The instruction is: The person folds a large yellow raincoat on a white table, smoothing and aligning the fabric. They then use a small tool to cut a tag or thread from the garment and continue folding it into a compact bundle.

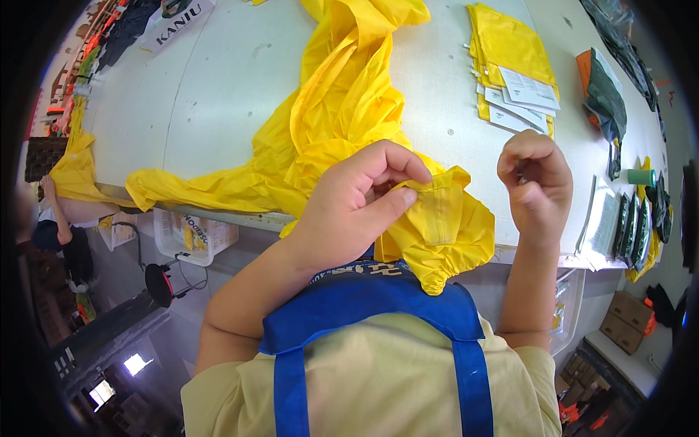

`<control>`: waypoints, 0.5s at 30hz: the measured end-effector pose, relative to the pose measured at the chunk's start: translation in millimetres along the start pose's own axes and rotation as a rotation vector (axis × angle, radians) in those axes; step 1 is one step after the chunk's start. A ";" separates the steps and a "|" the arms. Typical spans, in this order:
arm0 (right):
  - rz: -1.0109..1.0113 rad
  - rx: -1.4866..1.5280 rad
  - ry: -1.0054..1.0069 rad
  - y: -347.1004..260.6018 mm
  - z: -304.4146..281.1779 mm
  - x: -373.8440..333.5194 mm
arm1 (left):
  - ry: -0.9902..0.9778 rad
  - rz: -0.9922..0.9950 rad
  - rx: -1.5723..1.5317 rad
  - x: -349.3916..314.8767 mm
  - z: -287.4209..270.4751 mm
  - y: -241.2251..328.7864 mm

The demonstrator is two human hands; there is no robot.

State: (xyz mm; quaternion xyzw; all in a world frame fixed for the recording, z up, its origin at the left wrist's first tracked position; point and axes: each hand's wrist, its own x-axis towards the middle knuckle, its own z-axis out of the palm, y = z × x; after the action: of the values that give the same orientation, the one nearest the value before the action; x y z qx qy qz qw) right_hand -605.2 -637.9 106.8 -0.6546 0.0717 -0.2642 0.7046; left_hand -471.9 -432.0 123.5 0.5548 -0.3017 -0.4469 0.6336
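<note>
A crumpled yellow garment [342, 109] of thin, shiny fabric trails across the white table and over its near edge. My left hand [357, 200] pinches the garment between thumb and fingers, beside a sewn panel [439, 215]. Below that panel, a gathered end [435, 280] hangs in front of my blue apron [371, 295]. To the right, apart from the fabric, my right hand [537, 182] is raised with its fingers curled together. A small dark thing shows between those fingers, too small to name.
Folded yellow pieces [510, 40] with printed cards [528, 89] lie at the far right. Along the right side are a dark green and orange bag [604, 95], a green spool [641, 177] and black packets [630, 229]. A bin [193, 237] sits below the table; a person [62, 229] handles yellow fabric at left.
</note>
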 end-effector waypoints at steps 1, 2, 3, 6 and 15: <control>0.086 0.073 -0.015 8.8 -9.9 0.5 | 0.006 0.023 -0.026 -0.1 0.3 -1.4; 0.172 0.069 -0.113 12.1 -11.5 2.5 | 0.012 0.047 -0.053 0.0 1.2 -3.3; 0.258 0.062 -0.212 13.1 -9.6 5.5 | 0.017 0.072 -0.080 -0.1 1.6 -5.2; 0.544 0.213 -0.529 27.0 -8.9 1.8 | 0.040 0.124 -0.074 4.4 -0.6 -10.4; 0.001 -0.156 0.325 40.3 36.8 2.3 | 0.134 0.787 0.899 -2.8 28.1 -14.4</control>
State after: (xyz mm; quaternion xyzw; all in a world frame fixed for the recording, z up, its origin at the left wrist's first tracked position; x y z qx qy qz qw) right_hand -575.5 -606.2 73.5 -0.6560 0.2055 -0.3597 0.6309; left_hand -501.1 -441.4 115.5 0.6420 -0.6034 0.0286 0.4722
